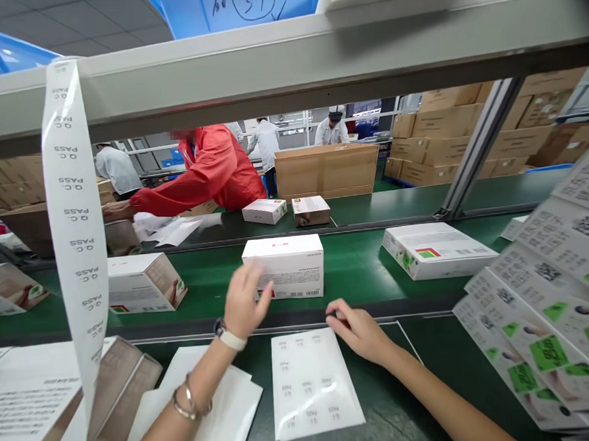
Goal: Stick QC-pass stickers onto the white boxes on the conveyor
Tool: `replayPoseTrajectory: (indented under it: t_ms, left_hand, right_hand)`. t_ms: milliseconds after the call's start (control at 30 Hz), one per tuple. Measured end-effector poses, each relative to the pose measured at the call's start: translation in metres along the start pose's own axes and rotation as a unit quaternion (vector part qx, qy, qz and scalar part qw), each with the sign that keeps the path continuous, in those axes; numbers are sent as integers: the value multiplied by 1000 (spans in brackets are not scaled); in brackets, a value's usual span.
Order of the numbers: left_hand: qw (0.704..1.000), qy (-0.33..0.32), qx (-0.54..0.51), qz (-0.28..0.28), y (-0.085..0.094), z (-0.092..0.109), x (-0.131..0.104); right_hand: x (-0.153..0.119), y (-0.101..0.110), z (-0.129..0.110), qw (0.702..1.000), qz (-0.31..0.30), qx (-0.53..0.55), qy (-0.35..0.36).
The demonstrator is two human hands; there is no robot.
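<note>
White box [297, 273] on green belt [356, 270], center. L hand [243, 305] at its near left side, fingers wide (contact unclear). R hand [359, 329] by far right corner of QC PASS sticker sheet [313, 384], fingers narrow, can't tell if holding anything. Sheet on near tabletop [384, 423]; sticker strip [77, 212] hangs left.

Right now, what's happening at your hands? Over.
Left hand open, before white box. Right hand curled, near sticker sheet. Label strip hangs at left.
</note>
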State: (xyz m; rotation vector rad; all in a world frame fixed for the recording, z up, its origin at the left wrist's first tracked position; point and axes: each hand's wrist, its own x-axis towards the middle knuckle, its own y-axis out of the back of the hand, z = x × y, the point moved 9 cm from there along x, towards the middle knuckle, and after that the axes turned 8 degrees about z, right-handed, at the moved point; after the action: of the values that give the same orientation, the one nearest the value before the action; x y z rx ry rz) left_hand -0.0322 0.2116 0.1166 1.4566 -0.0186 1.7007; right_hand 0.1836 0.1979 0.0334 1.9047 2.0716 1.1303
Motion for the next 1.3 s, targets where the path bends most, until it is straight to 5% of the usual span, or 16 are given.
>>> replayPoseTrajectory:
  t_ms: [67,133,200,267,500,800,933,1100,1300]
  left_hand:
    - [994,-57,-32,-84,-14,37,-27]
    - [963,-114,-63,-235,-42,72,-67]
    - [926,-137,-70,-345,-64,91,-103]
    - [908,-134,-60,-391,-78,94,-123]
    - [911,-147,-25,-385,-85,90,-131]
    - [908,-156,-16,-389,-86,91,-133]
    - [906,-152,-18,-394,-86,90,-133]
    - [907,-149,-19,-393,-87,91,-132]
    - [912,-151,-26,-380,-88,88,-132]
  right_hand:
    - [-22,-10,-12,996,-63,-54,31]
    - [-41,-17,-17,988,-106,-99,56]
    - [-51,-20,-17,980,-124,-138,69]
    - [-56,-22,-16,973,-136,-170,80]
    - [-60,-36,-19,958,-171,-207,96]
    - [-58,-37,-18,967,-136,-203,77]
    - [-61,-41,-17,984,-174,-27,18]
    - [-59,-44,-4,942,-203,248,-99]
    - [-46,-37,24,937,-142,286,-145]
